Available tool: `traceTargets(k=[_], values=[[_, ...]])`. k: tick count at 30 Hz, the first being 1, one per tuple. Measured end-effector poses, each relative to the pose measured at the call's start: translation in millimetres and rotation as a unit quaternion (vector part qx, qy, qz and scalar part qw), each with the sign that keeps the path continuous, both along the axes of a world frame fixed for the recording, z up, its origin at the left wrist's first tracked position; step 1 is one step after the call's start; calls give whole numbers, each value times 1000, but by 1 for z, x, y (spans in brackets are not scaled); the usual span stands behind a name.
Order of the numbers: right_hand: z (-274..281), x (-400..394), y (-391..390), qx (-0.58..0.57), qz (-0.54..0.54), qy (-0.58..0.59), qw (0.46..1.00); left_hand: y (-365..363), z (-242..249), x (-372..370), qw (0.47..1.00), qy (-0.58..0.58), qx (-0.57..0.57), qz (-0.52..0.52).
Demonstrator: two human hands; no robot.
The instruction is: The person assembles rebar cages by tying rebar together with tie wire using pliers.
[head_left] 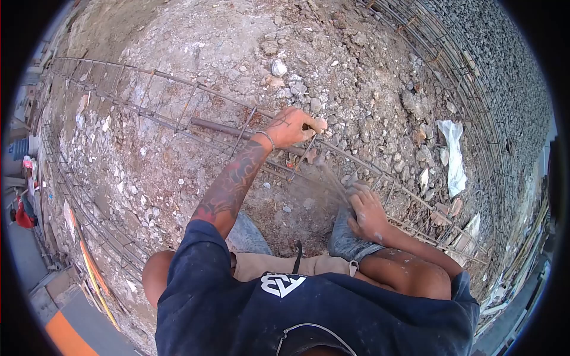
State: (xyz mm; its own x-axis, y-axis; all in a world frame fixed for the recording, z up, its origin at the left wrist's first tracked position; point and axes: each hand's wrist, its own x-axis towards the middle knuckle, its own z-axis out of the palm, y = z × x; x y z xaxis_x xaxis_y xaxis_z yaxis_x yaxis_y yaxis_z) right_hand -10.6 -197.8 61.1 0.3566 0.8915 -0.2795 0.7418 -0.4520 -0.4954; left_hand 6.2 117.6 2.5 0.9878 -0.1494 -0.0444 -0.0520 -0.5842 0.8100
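Note:
A long rebar cage (196,89) with square stirrups lies across the rubble in front of me. My left hand (290,128), below a bracelet, is closed around the cage's upper bar at a stirrup joint. To the right and nearer my body, my right hand (367,207) is closed on the handle of a tool (333,181), whose far part is blurred by motion and points toward the joint by my left hand. A thicker dark rod (217,126) lies inside the cage, running toward my left hand.
More rebar cages (469,77) curve along the right beside dark gravel (510,53). Another cage (89,207) lies at the left. A white plastic scrap (453,157) rests on the rubble. A person in red (25,213) is at the far left edge.

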Motion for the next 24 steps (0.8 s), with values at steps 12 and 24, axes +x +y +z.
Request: traceTargets(k=[12, 24], values=[[-56, 54, 103, 163, -122, -33, 978, -6, 9, -4, 999, 42, 13, 7], [-45, 48, 107, 92, -107, -50, 989, -18, 11, -14, 998, -23, 47, 44]])
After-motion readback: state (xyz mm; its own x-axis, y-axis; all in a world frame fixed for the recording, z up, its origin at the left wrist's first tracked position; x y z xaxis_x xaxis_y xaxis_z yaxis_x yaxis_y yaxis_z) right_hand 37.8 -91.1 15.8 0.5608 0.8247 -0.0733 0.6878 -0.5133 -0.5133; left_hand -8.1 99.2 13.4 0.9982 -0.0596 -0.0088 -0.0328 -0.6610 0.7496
